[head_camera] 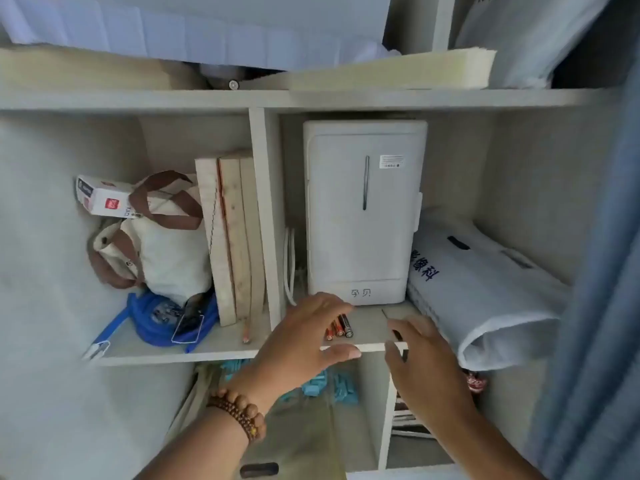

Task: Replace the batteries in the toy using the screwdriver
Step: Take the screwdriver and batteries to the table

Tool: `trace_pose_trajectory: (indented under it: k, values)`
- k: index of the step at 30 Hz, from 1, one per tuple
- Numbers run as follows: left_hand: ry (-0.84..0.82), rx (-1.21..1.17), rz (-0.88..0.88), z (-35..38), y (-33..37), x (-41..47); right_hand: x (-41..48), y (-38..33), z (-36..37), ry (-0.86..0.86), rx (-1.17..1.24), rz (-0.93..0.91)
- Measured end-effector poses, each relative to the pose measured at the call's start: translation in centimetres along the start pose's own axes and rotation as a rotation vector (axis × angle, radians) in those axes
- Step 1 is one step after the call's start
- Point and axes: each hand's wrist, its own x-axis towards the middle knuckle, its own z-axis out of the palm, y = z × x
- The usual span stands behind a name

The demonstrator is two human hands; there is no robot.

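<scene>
Batteries (339,326) lie just before the white appliance (363,213); your left hand (301,344) hovers spread and empty over them, your right hand (424,362) beside, open, gripping nothing.

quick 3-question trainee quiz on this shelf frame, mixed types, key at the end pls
1. True or false: the batteries lie on the shelf in front of the white appliance.
2. Which hand is nearer the batteries?
A. left hand
B. right hand
3. Fill in: a beaded ___ is worn on the left wrist.

Key: 1 true; 2 A; 3 bracelet. Both hands are spread open. A thin dark object shows by the right hand's fingers; the picture does not show whether it is held.
</scene>
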Motion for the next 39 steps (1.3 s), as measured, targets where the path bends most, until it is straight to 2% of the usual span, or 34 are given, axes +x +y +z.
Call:
trace_pose_trajectory:
  k: [4,7,11,15,23,34,39]
  values:
    - [-0.034,0.12,-0.057,1.6,-0.7,2.3,1.8,1.1,0.8,0.11,-0.092,-0.027]
    - [0.016,0.188,-0.082,2.7,-1.2,3.2,3.1,1.2,1.3,0.148,-0.139,-0.002]
    - [0.039,0.325,-0.05,3.8,-2.2,4.3,4.2,1.2,1.8,0.163,-0.232,-0.004]
    - [0.081,0.367,-0.022,4.4,-2.6,4.6,4.5,1.7,2.4,0.185,-0.282,-0.029]
    - [0.142,0.333,0.082,5.1,-3.5,5.0,5.3,2.8,3.0,0.152,-0.225,-0.065]
    - [0.217,0.27,0.056,4.8,-2.9,4.2,5.1,2.2,2.9,0.113,-0.082,-0.014]
    - [0.209,0.423,0.087,4.6,-2.6,4.2,4.6,1.8,2.5,0.082,-0.05,-0.009]
